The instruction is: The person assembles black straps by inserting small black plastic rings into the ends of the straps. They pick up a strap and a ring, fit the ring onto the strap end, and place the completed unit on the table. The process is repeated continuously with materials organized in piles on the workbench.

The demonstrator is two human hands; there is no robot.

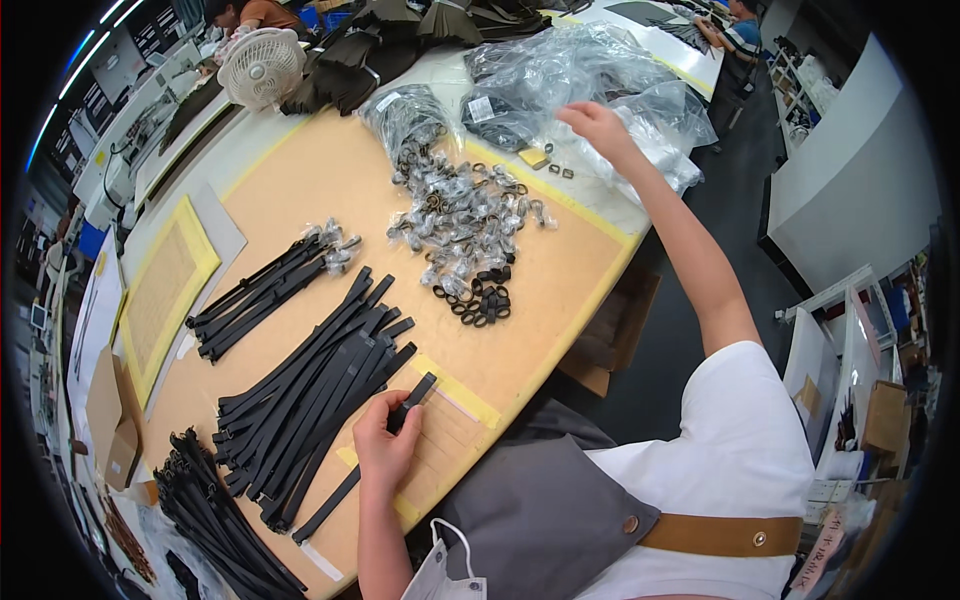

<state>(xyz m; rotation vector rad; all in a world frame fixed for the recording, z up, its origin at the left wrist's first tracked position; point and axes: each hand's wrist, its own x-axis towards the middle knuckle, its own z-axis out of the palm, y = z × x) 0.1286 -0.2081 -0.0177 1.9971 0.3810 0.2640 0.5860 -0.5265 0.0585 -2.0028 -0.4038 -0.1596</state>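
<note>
From where I stand, a worker in a white short-sleeved top and grey apron leans over a tan tabletop [300, 180]. At lower centre, the left hand [388, 435] grips a flat, narrow black strap [330, 506] between thumb and fingers. The strap's long axis slants from lower left to upper right, its short upper end pointing toward a loose cluster of small black ring-shaped loops [482, 303] near the centre of the frame; the left hand is the nearer one to them. The right hand [600, 132] reaches to the upper right, bent-fingered over crumpled clear plastic bags [640, 80]; I cannot tell whether it holds anything. Just below it lie a few small dark pieces [560, 171]. A fanned pile of similar black straps [310, 390] lies left of the left hand.
</note>
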